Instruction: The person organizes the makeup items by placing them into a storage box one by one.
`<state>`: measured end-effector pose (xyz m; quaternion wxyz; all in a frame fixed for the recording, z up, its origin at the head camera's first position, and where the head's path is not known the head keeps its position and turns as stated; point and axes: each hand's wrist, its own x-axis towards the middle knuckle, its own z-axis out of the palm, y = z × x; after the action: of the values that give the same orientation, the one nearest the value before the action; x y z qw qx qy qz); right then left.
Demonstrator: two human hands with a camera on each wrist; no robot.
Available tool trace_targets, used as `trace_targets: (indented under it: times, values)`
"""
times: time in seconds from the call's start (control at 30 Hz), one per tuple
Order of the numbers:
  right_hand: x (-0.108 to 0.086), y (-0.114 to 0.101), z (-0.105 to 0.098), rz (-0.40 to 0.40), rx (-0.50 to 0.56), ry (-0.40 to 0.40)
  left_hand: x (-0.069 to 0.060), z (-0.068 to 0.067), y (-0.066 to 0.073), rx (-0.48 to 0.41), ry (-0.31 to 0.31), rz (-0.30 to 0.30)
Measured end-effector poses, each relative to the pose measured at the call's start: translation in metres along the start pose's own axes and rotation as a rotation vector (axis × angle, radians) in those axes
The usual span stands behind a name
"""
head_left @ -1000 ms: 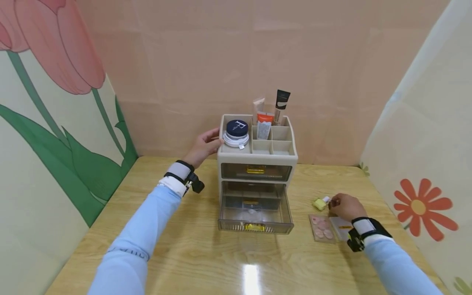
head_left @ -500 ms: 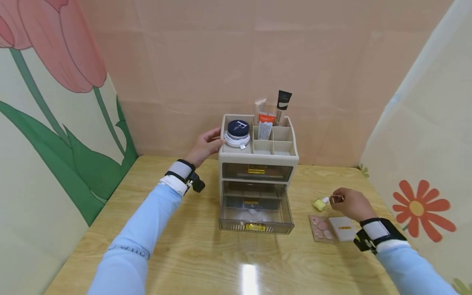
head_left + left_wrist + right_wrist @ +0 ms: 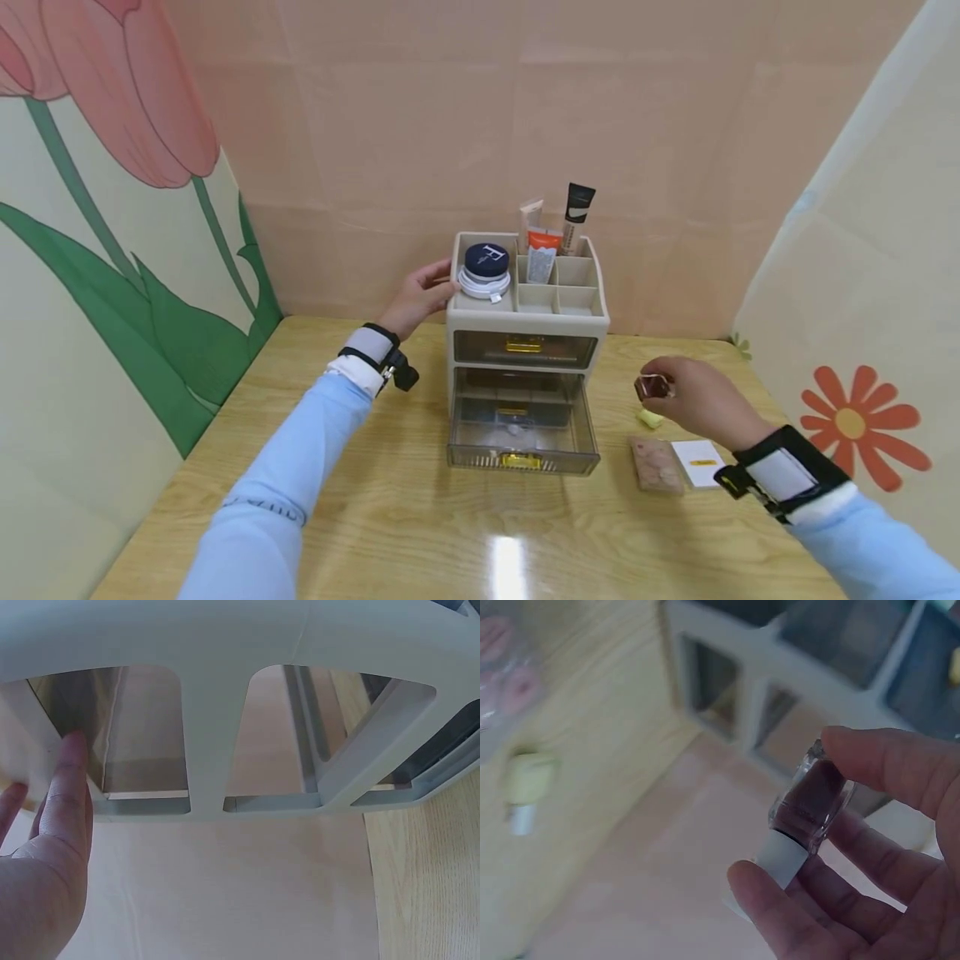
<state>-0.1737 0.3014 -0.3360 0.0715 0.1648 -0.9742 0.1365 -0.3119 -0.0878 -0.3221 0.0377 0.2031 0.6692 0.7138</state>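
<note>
My right hand (image 3: 701, 400) pinches a nail polish bottle (image 3: 810, 799) of dark red glass with a white cap. It is held above the table, right of the beige cosmetics organizer (image 3: 527, 321). Against the organizer's upper left side rests my left hand (image 3: 415, 302), its fingers extended along the side frame in the left wrist view. The organizer's lower clear drawer (image 3: 523, 461) is pulled out, with a small clear object (image 3: 514, 433) inside that is hard to make out. A yellow nail polish bottle (image 3: 531, 778) with a white cap lies on the table.
On top of the organizer stand a dark-lidded compact (image 3: 487, 260), an orange-capped tube (image 3: 542, 257) and a black-capped tube (image 3: 578, 204). A pinkish flat pack (image 3: 657, 464) and a white square item (image 3: 698, 463) lie at the right. Printed walls enclose the wooden table (image 3: 360, 517).
My right hand has lifted the dark red nail polish bottle from beside the yellow one and moved it up and slightly left. My left hand stays on the organizer.
</note>
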Motion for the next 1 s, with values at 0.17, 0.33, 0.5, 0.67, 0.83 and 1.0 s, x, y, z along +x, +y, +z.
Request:
trace_targets:
  times: [0.17,0.33,0.5,0.67,0.83,1.0]
  values:
    - [0.002,-0.04,-0.017,-0.091,-0.007,-0.004,0.0,0.001,0.002,-0.001,-0.006,0.008]
    - [0.008,-0.078,-0.027,-0.172,0.0,-0.036,0.001,0.001,0.001,0.011,-0.007,0.003]
    - [0.021,-0.109,-0.025,-0.215,0.023,-0.11,0.001,0.0,0.0,0.001,-0.009,-0.002]
    - [0.041,-0.133,-0.014,-0.259,0.056,-0.191,0.002,-0.002,0.001,0.009,-0.012,0.002]
    - [0.062,-0.148,0.006,-0.291,0.059,-0.269,0.003,-0.001,0.0,0.021,-0.02,-0.004]
    - [0.079,-0.159,0.026,-0.255,0.013,-0.35,0.003,-0.001,0.0,0.024,-0.008,-0.009]
